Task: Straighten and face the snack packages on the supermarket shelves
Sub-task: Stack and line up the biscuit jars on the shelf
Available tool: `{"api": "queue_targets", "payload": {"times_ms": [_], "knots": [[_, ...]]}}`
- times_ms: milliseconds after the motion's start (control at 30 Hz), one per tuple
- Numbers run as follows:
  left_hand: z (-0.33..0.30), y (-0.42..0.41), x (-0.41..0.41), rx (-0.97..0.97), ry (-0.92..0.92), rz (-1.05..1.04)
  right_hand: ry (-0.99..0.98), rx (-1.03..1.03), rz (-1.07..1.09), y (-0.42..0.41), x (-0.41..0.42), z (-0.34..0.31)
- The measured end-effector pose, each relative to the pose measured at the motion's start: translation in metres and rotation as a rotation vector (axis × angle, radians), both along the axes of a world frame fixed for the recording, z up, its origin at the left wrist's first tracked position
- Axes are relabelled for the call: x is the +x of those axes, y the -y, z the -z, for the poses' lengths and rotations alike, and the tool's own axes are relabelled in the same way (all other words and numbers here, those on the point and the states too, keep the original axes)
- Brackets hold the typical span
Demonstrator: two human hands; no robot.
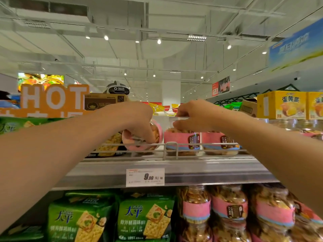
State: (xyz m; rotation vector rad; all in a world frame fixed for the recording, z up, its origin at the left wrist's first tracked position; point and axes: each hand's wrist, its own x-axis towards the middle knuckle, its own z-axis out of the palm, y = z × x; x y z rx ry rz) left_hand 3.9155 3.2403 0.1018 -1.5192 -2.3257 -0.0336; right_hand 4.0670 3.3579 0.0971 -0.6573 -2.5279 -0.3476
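Both arms stretched up to top shelf (174, 165), left hand (139, 119) grasping tipped jar (158, 135), right hand (194, 114) gripping upright jar (181, 140) beside it

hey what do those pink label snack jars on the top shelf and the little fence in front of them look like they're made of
Snack jars: clear, glossy plastic by the look, since the snacks show through the walls; the pink band looks like a paper or film label. Fence: thin metal wire, probably, with a pale glossy coating or plating.
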Motion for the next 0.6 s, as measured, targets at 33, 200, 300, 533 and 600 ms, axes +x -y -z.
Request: {"api": "queue_targets", "payload": {"times_ms": [33, 200, 300, 533, 600], "knots": [[-0.003, 0.0, 0.002, -0.002, -0.02, -0.003, 0.004, 0.013, 0.0, -0.001, 0.0, -0.001], [-0.04, -0.005, 0.011, -0.199, -0.062, -0.025, -0.032, -0.015, -0.045, -0.004, 0.004, 0.0], [-0.066, -0.011, 0.014, -0.362, -0.03, -0.035, -0.065, -0.021, -0.055, -0.007, 0.003, 0.004], [-0.063, -0.036, 0.01, -0.32, 0.11, 0.01, -0.147, -0.035, -0.081, -0.01, 0.007, 0.013], [-0.057, -0.038, 0.004, -0.229, 0.153, 0.064, -0.146, -0.034, -0.087, -0.011, 0.007, 0.014]]}}
